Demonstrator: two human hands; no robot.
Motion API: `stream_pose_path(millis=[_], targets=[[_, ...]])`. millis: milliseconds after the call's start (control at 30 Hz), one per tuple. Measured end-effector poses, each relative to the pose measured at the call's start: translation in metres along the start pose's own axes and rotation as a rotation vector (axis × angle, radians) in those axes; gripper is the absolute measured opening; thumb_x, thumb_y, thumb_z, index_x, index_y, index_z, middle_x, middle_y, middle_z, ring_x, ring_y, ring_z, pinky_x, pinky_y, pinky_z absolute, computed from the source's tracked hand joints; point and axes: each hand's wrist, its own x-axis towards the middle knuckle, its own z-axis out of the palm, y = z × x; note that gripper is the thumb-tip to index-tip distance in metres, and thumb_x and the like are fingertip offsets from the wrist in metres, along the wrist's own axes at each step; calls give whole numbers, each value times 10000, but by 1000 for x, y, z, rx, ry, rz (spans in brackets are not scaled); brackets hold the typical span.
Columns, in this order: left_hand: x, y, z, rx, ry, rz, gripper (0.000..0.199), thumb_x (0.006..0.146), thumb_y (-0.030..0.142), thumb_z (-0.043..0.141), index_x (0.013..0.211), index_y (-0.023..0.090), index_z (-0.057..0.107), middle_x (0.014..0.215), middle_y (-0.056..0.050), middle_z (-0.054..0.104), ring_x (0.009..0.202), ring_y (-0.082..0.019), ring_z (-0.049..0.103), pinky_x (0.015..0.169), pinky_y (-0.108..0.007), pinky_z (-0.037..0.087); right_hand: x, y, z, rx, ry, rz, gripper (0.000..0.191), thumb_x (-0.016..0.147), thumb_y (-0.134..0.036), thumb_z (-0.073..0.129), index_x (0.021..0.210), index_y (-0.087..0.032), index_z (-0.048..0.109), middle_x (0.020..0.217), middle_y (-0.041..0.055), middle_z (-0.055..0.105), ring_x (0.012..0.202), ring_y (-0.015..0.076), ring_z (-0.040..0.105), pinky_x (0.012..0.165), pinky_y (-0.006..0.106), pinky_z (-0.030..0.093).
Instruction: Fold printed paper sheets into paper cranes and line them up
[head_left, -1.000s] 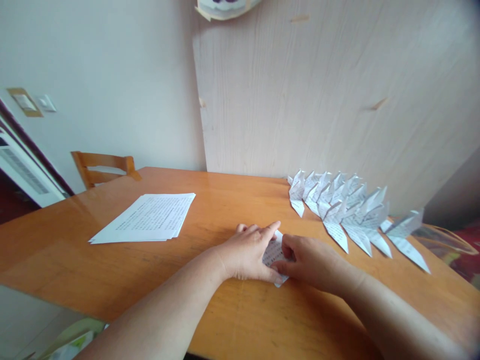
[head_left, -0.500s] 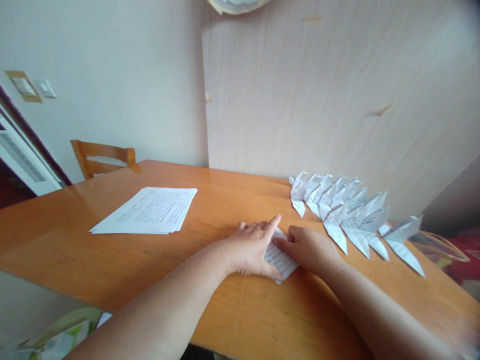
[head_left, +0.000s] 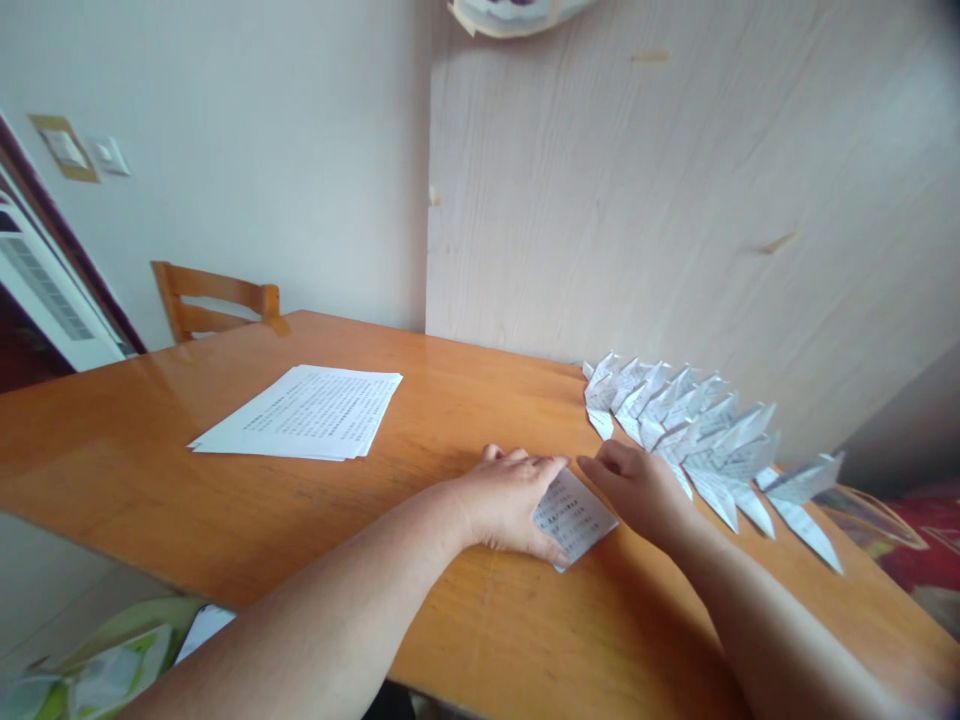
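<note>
A small folded piece of printed paper [head_left: 577, 520] lies flat on the wooden table in front of me. Its left side is under my left hand [head_left: 514, 505], whose thumb presses the near corner while the index finger reaches the far one. Just past the paper's far right edge hovers my right hand [head_left: 637, 490], fingers curled in and thumb against them. No object shows in it, and it looks slightly apart from the paper.
Rows of folded paper pieces [head_left: 697, 410] stand at the right by the wall panel. To the left lies a stack of printed sheets [head_left: 300, 415] on the table [head_left: 480, 400]. A wooden chair [head_left: 214, 295] is behind the far left edge. Something red [head_left: 937, 545] sits beyond the right edge.
My right hand has lifted off the folded paper and moved up and right, uncovering its right corner. My left index finger has come down to the far corner. The view has shifted slightly.
</note>
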Motion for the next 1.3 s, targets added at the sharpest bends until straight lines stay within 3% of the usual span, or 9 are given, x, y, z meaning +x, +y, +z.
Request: stream_pose_path(millis=[167,300,500,667,967,1100,1300], targets=[[1,-1,1,-3,-5,7,938,706,684,644,1483,284,304,1403,-107,555,1292,-335,452,1050,-502,288,-12,-4,-1,471,-303,-154,332,922,-455,450,683,-228,487,616,-26,547,598,144,547,544,235,422],[0,-1,1,3,-14,10,928,715,665,642,1493,293,299,1428,-104,533,1314,-334,435,1064,-512,281,-16,-4,-1,535,-488,-206,261,902,-330,449,674,-216,504,603,-31,536,558,124,521,525,226,402],[-3,2,-7,16,-55,16,812,768,575,621,1479,320,323,1450,-101,505,1333,-318,427,1060,-502,311,-18,-5,-3,438,-462,-261,173,822,-222,507,650,-202,509,607,-50,494,563,106,435,524,226,319],[-3,1,-10,9,-66,27,749,770,561,624,1434,322,373,1364,-92,564,1309,-315,453,1044,-481,333,-20,-5,-5,334,-460,-329,57,773,-226,616,746,-196,576,675,-41,575,617,116,493,537,225,328],[-1,-1,-10,-13,-76,21,793,750,602,647,1439,318,376,1378,-109,556,1297,-320,458,1047,-504,318,-21,0,-6,293,-519,-365,111,782,-269,670,817,-203,588,717,-35,579,637,118,485,532,228,327],[-1,0,-10,-28,-72,20,746,736,614,659,1388,332,430,1332,-101,576,1266,-318,479,1031,-502,340,-21,-1,-4,282,-515,-356,229,797,-402,702,835,-206,590,734,-23,595,648,129,485,545,239,332],[-3,-3,-10,-44,-80,17,717,773,487,653,1430,394,378,1299,-78,586,1286,-305,466,1059,-516,321,-20,-3,-2,235,-494,-347,315,765,-485,738,824,-210,595,742,-13,615,648,137,491,551,252,324]])
